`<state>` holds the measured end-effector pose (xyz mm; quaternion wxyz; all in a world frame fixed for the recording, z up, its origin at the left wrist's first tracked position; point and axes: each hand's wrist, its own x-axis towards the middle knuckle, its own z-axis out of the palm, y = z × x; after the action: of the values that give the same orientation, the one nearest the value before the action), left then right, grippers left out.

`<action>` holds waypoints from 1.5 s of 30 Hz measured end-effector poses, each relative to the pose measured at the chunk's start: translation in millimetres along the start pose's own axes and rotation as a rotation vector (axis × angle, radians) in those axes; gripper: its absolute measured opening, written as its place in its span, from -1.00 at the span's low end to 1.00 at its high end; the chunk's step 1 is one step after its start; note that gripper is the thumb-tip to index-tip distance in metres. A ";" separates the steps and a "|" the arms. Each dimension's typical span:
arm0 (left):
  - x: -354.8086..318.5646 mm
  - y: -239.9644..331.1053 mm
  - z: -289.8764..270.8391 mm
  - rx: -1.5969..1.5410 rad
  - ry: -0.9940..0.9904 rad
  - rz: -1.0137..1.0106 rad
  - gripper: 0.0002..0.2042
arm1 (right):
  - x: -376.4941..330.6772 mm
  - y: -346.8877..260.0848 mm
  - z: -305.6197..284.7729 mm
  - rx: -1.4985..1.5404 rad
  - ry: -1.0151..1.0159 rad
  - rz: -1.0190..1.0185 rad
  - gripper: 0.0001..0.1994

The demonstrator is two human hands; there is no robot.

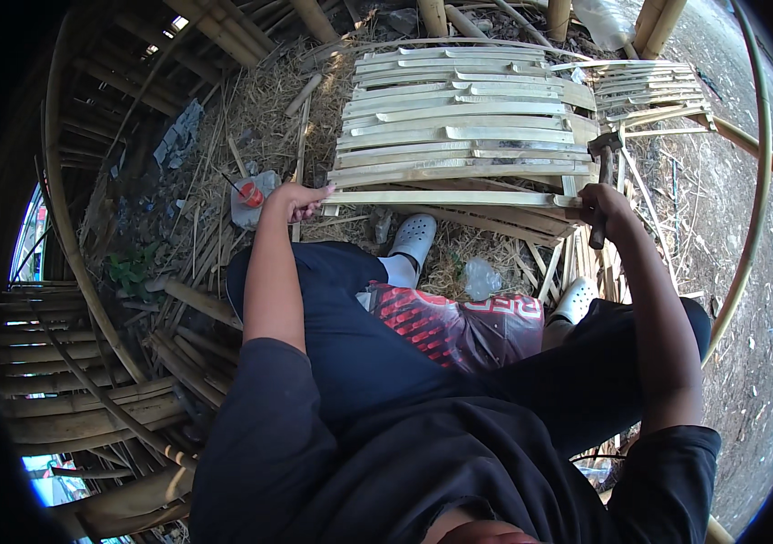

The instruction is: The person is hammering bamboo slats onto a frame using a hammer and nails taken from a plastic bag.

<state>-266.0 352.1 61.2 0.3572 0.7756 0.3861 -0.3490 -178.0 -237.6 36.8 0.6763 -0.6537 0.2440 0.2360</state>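
My left hand (300,201) is closed on the left end of a pale split-bamboo slat (445,197), with the thumb along its top. The slat lies level across the near edge of a panel of bamboo slats (459,118), a narrow gap before the row behind it. In my right hand (606,207) is a hammer (605,163), gripped by its handle with the dark head pointing away from me. That same hand is at the slat's right end; whether its fingers also pinch the slat is hidden. Wider bamboo strips (495,222) show beneath the panel.
A second, smaller slat panel (649,91) stands at the far right. A cup of red drink (250,193) sits beside my left arm. Bamboo poles (761,181) curve along the right, beside a paved strip (749,390). Straw and a clear plastic bag (482,277) lie near my feet.
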 end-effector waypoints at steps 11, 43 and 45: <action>14.7 4.4 0.7 0.034 -0.048 -0.001 -0.43 | 54.1 30.3 -37.6 -0.605 -0.147 -0.448 -0.79; -25.6 -9.6 -23.4 0.073 -0.051 -0.022 -0.71 | -0.3 5.0 2.4 -0.097 0.026 -0.004 -0.69; -22.0 -2.1 -16.5 0.110 0.000 0.074 -0.68 | 13.5 9.3 -13.2 -0.284 0.019 -0.072 -0.74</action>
<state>-273.5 358.9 86.8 0.3266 0.8079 0.3374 -0.3560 -173.9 -250.4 20.7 0.5826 -0.7534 0.1910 0.2376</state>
